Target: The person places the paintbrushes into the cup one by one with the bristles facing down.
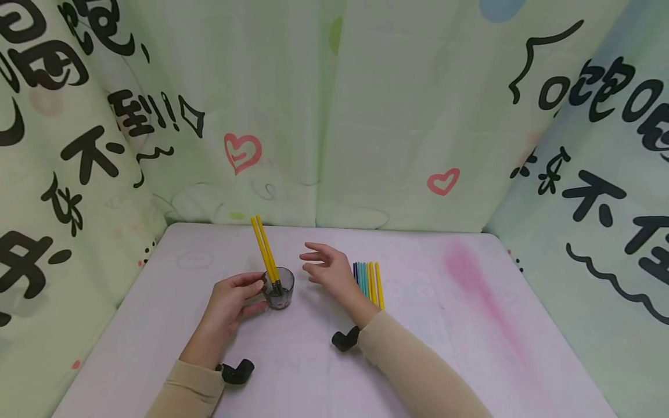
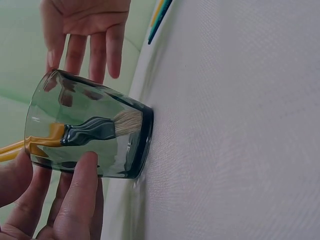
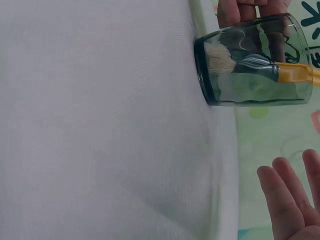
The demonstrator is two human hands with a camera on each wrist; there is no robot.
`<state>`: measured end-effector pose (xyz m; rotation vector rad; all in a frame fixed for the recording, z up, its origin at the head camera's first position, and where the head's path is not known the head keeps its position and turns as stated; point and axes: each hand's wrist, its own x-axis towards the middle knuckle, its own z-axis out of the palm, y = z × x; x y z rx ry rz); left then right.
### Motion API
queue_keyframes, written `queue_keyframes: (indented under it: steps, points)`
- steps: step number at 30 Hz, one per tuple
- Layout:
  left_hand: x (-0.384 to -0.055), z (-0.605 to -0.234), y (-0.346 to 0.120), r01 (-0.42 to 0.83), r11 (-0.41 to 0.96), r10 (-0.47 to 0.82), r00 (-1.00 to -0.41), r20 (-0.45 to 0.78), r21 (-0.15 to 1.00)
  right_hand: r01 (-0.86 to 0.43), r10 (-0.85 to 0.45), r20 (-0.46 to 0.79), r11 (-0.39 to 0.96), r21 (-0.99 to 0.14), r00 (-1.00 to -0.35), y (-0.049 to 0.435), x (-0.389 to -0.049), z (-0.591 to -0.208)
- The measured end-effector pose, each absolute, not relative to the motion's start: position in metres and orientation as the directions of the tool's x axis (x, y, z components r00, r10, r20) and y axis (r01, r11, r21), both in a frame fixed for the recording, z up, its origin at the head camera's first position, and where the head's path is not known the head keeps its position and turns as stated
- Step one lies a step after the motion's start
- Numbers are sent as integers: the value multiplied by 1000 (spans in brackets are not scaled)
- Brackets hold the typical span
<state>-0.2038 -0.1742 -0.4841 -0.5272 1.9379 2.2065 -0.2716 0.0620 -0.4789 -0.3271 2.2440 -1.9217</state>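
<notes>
While the left hand (image 1: 230,299) curls round the glass (image 1: 284,290) on the counter (image 1: 292,360), two yellow brushes (image 1: 268,249) lean inside it, so standing brushes there seems the step in hand. Slightly farther off hovers the right hand (image 1: 333,270), loosely spread, holding nothing; picking from the row of coloured sticks (image 1: 371,283) beside it would probably suit next.

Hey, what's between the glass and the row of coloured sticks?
In the head view, the right hand is between the glass and the row of coloured sticks.
</notes>
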Motion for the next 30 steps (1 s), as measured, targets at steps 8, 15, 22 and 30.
queue_keyframes:
  steps: [8, 15, 22, 30]
  points:
    - [-202, -483, -174, -345, -152, -115, -925, -363, 926, -55, -250, 17, 147, -988, -968, 79, -268, -477]
    - [-202, -483, -173, -338, -150, -117, -927, -356, 929, -34, -252, 3, 122, -992, -968, 91, -263, -477]
    - [-203, -485, -174, -341, -146, -125, -925, -359, 929, -5, -224, -30, 151, -989, -974, 104, -261, -476]
    - [-204, -484, -173, -345, -147, -117, -925, -363, 927, 17, -215, -54, 167, -986, -975, 124, -262, -475]
